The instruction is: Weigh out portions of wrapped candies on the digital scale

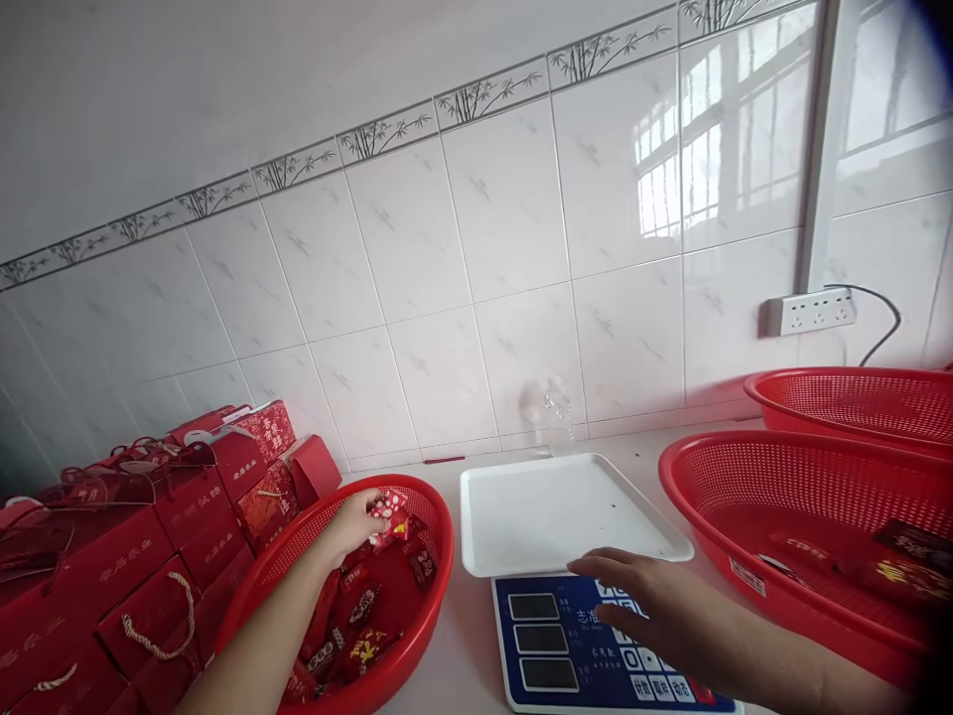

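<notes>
My left hand reaches into the red plastic basket on the left, its fingers closed on a red snack packet with white dots. Beneath it lie several dark red wrapped packets with printed lettering. My right hand is above the blue keypad panel of a digital weighing scale, fingers stretched out and holding nothing. Whether its fingertips touch the scale I cannot tell. Behind the panel, the scale's white tray bears only tiny dark specks, and the three display windows look blank.
Red gift boxes with rope handles crowd the left side. At the right stand a large red basket with a few packets and another red basket behind. A clear plastic bottle stands by the tiled wall, below a power strip.
</notes>
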A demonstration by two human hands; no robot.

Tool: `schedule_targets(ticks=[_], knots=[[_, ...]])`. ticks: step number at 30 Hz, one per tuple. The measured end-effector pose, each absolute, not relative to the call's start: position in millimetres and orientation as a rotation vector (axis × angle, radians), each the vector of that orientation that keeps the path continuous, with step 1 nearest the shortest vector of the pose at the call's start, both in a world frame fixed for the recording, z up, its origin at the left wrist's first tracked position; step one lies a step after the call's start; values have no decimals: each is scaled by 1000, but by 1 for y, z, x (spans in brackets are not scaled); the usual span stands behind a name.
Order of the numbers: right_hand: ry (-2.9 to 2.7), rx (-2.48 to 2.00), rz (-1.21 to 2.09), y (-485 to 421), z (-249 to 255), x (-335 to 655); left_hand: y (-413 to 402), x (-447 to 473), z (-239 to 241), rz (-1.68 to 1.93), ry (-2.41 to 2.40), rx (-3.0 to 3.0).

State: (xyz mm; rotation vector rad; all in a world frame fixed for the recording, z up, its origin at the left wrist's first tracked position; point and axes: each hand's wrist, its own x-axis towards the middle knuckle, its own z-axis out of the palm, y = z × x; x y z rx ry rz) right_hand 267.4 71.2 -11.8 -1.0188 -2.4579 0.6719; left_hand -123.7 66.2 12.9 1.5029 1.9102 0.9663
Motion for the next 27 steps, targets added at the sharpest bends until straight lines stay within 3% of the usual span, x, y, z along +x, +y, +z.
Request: schedule_targets(ticks=[7, 14, 20, 27], knots=[[-2167, -968, 1030, 82, 14, 232, 69, -74, 47, 1421, 1408, 1136], [-1807, -977, 1403, 112, 17, 182, 77, -10, 56, 1488, 1180, 1113], [-2180, -1102, 906, 115, 4, 179, 83, -1, 51, 1471, 1139, 1099], [-2657, -759, 435, 112, -11, 175, 85, -14, 48, 1573, 1040, 880]])
